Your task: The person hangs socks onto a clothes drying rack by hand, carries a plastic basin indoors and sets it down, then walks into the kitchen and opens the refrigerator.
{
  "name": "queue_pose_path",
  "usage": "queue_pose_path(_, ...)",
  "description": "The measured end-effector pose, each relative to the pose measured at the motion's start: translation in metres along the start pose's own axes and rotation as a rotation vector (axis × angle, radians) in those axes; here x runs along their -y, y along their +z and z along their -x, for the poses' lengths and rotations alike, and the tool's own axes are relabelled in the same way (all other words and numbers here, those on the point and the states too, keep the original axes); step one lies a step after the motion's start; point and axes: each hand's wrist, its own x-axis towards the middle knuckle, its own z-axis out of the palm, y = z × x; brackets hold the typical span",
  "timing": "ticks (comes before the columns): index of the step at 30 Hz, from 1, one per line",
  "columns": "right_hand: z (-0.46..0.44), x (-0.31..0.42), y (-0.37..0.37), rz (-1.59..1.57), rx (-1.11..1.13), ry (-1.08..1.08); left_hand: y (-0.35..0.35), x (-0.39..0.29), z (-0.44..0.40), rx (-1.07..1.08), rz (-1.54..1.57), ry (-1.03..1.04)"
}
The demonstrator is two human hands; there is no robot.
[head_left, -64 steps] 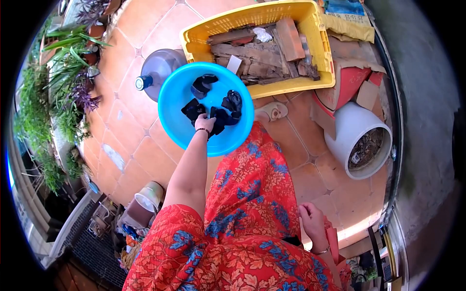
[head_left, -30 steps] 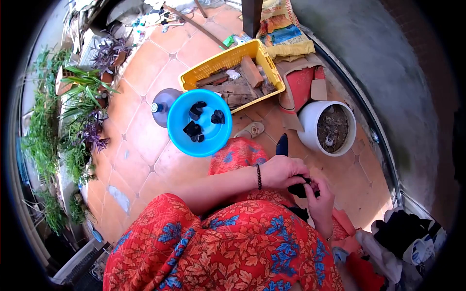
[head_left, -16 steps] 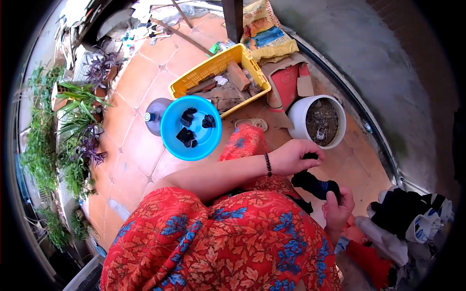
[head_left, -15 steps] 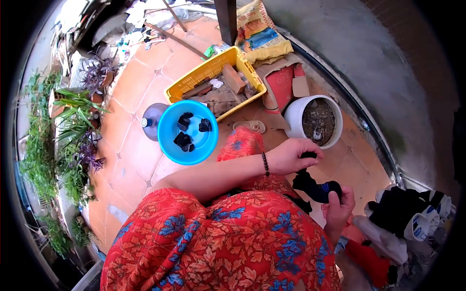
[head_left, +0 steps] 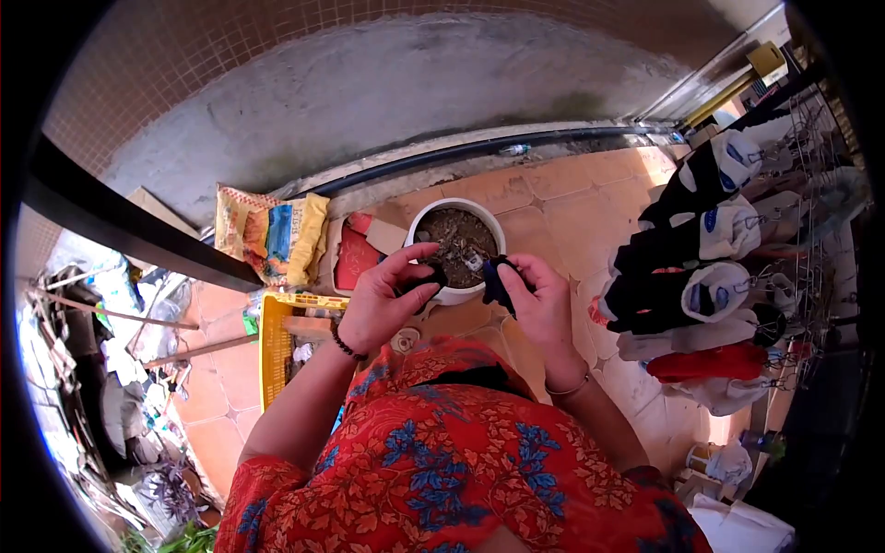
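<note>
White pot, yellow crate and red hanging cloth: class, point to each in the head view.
White pot (head_left: 460,296): head view, on the near outer wall.
Yellow crate (head_left: 273,346): head view, on the side wall.
Red hanging cloth (head_left: 708,363): head view, on the middle.

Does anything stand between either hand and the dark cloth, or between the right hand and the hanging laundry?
Nothing visible does: the left hand and right hand each hold dark cloth directly. Toward the hanging laundry, the gap shows only tiled floor beyond.
</note>
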Motion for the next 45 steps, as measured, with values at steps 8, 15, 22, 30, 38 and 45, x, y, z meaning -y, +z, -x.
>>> queue_pose_path(8, 0.015, 0.018, -0.007, -0.251, 0.085, 0.072, 0.047, -0.008, -0.035, 0.012, 0.044, 0.042)
queue_pose_path(15, 0.033, 0.017, -0.044, -0.199, 0.215, 0.049, 0.075, -0.01, -0.047, 0.145, 0.077, 0.082)
queue_pose_path(22, 0.06, 0.047, -0.069, -0.144, 0.226, -0.1, 0.071, -0.028, -0.056, 0.223, 0.167, 0.176)
queue_pose_path(30, 0.058, 0.022, -0.09, -0.195, 0.095, -0.03, 0.023, -0.068, -0.087, 0.398, 0.587, 0.249)
queue_pose_path(38, 0.024, 0.056, -0.073, -0.022, 0.047, -0.321, 0.025, -0.087, -0.093, 0.499, 0.433, 0.236)
queue_pose_path(45, -0.001, 0.094, -0.056, 0.415, 0.001, -0.393, 0.06, -0.117, -0.081, 0.444, -0.503, 0.399)
